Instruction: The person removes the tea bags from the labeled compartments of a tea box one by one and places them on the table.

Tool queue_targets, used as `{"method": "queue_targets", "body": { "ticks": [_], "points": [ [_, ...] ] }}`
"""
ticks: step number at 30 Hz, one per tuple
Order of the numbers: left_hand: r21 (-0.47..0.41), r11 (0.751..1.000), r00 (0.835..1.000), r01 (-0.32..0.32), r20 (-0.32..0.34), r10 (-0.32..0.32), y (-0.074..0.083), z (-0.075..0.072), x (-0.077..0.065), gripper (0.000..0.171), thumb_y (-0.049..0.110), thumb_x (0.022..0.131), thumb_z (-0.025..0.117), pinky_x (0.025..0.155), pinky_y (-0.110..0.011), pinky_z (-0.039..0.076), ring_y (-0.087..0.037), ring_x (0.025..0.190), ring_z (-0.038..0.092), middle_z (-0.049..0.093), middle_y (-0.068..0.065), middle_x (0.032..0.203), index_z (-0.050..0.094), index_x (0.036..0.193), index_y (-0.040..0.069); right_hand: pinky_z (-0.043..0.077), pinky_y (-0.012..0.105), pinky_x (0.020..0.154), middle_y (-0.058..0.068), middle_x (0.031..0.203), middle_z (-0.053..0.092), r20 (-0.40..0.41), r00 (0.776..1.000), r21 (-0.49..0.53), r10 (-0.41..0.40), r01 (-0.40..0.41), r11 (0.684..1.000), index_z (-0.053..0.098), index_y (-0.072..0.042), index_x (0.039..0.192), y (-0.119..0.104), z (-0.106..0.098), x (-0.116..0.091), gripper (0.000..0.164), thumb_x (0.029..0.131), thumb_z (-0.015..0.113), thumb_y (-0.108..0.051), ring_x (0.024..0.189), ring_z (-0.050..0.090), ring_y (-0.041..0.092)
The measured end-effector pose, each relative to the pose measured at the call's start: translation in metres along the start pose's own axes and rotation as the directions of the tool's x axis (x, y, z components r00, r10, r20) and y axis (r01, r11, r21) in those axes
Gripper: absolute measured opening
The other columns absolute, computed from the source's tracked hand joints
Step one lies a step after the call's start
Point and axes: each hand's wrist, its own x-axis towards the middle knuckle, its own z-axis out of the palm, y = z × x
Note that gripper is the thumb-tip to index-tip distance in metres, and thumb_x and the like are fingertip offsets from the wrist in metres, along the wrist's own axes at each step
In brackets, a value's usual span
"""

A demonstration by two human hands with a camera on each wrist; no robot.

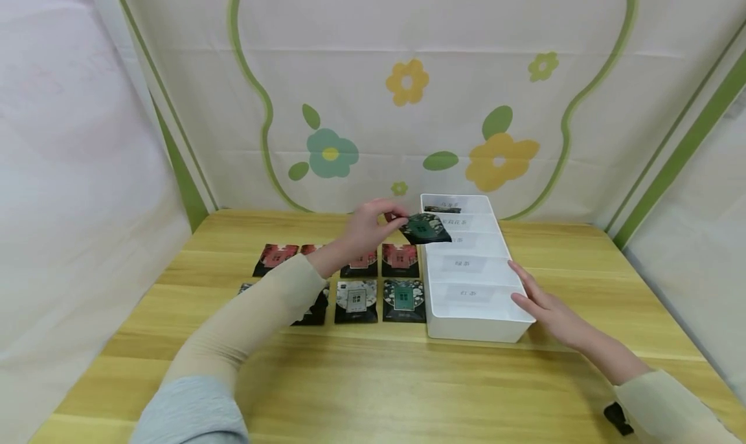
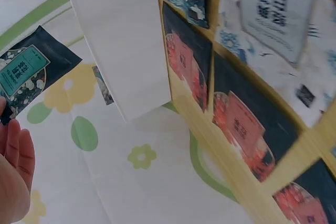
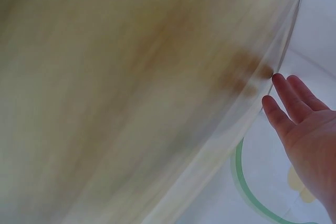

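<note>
My left hand [image 1: 368, 229] pinches a small dark sachet with a green label [image 1: 425, 229] by its edge, over the left rim of a white divided box [image 1: 478, 331]. In the left wrist view the held sachet [image 2: 31, 72] shows its green label and floral print. The fingers of my right hand [image 1: 550, 311] lie against the box's right rim, thumb and fingers spread. In the right wrist view that hand [image 3: 302, 124] has extended fingers. Another flat packet [image 1: 443, 209] sits in the farthest compartment.
Left of the box lie two rows of sachets: red-labelled ones [image 1: 400, 257] behind, then a white-labelled one [image 1: 357, 300] and a green-labelled one [image 1: 405, 299] nearer. My left forearm hides some. A small black object [image 1: 618, 418] lies by my right sleeve on the wooden table [image 1: 373, 379].
</note>
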Motion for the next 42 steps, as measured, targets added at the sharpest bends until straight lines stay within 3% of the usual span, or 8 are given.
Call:
{"method": "queue_targets", "body": {
  "ticks": [6,9,14,17,23,28,36,42],
  "points": [
    [0.026,1.000,1.000,-0.012,-0.019,0.012,0.001,-0.023,-0.031,0.009,0.010,0.092,0.069,0.057,-0.027,0.048,-0.011,0.074,0.057,0.070,-0.001,0.096,0.074,0.099,0.009,0.022,0.070,0.099,0.023,0.159,0.001,0.001,1.000,-0.007,-0.001,0.001,1.000,-0.002,-0.028,0.157,-0.001,0.000,0.001,0.064,0.107,0.038,-0.028,0.134,0.019,0.057],
    [0.032,0.999,0.999,0.032,-0.022,-0.031,0.002,-0.034,-0.045,0.010,0.012,0.092,0.069,0.054,-0.026,0.048,-0.010,0.073,0.057,0.069,0.001,0.097,0.074,0.100,0.011,0.022,0.072,0.098,0.023,0.159,0.001,-0.001,1.000,0.003,-0.007,0.007,1.000,-0.002,-0.028,0.157,0.000,-0.001,0.000,0.064,0.107,0.038,-0.027,0.133,0.017,0.059],
    [0.038,0.991,0.991,0.128,-0.032,-0.127,0.006,-0.056,-0.071,0.012,0.015,0.092,0.069,0.058,-0.028,0.049,-0.011,0.079,0.058,0.067,0.005,0.099,0.074,0.103,0.016,0.022,0.073,0.098,0.024,0.158,0.001,-0.006,1.000,0.008,-0.011,0.011,1.000,-0.001,-0.028,0.157,0.000,-0.001,-0.001,0.065,0.107,0.039,-0.026,0.132,0.018,0.060],
    [0.030,0.984,0.983,0.177,-0.047,-0.176,0.007,-0.069,-0.089,0.013,0.013,0.093,0.068,0.059,-0.028,0.050,-0.012,0.074,0.058,0.066,0.005,0.098,0.073,0.104,0.016,0.023,0.072,0.098,0.024,0.158,0.001,-0.007,1.000,0.007,-0.010,0.010,1.000,-0.001,-0.028,0.157,0.001,0.000,-0.002,0.065,0.107,0.039,-0.026,0.132,0.019,0.060],
    [0.061,0.982,0.981,0.179,-0.088,-0.173,0.003,-0.096,-0.123,0.014,0.002,0.090,0.069,0.053,-0.026,0.044,-0.014,0.062,0.052,0.062,0.002,0.085,0.073,0.101,0.011,0.023,0.072,0.098,0.024,0.158,0.001,-0.006,1.000,0.007,-0.012,0.012,1.000,-0.001,-0.028,0.157,0.001,0.002,-0.003,0.064,0.107,0.039,-0.026,0.132,0.019,0.059],
    [0.086,0.976,0.979,0.201,0.022,-0.203,-0.003,-0.120,-0.146,0.015,0.000,0.090,0.067,0.057,-0.029,0.048,-0.012,0.067,0.054,0.064,0.000,0.090,0.073,0.100,0.010,0.022,0.073,0.097,0.024,0.158,0.000,-0.006,1.000,0.016,-0.017,0.017,1.000,-0.001,-0.027,0.157,0.001,0.001,-0.002,0.064,0.107,0.038,-0.025,0.132,0.017,0.061],
    [0.123,0.954,0.936,0.275,0.192,-0.294,-0.010,-0.146,-0.176,0.015,0.003,0.093,0.065,0.062,-0.029,0.049,-0.010,0.075,0.055,0.065,0.002,0.089,0.071,0.098,0.016,0.023,0.073,0.097,0.025,0.158,0.001,-0.008,1.000,0.004,-0.014,0.014,1.000,-0.001,-0.028,0.157,0.002,0.001,-0.002,0.064,0.107,0.038,-0.026,0.131,0.020,0.060],
    [0.126,0.956,0.920,0.264,0.266,-0.289,-0.019,-0.158,-0.197,0.015,0.005,0.093,0.065,0.058,-0.027,0.046,-0.008,0.073,0.053,0.064,0.008,0.086,0.070,0.096,0.019,0.023,0.073,0.096,0.025,0.158,0.002,-0.009,1.000,0.005,-0.010,0.010,1.000,-0.001,-0.028,0.157,0.001,0.001,-0.003,0.063,0.107,0.037,-0.026,0.131,0.019,0.060]
  ]
}}
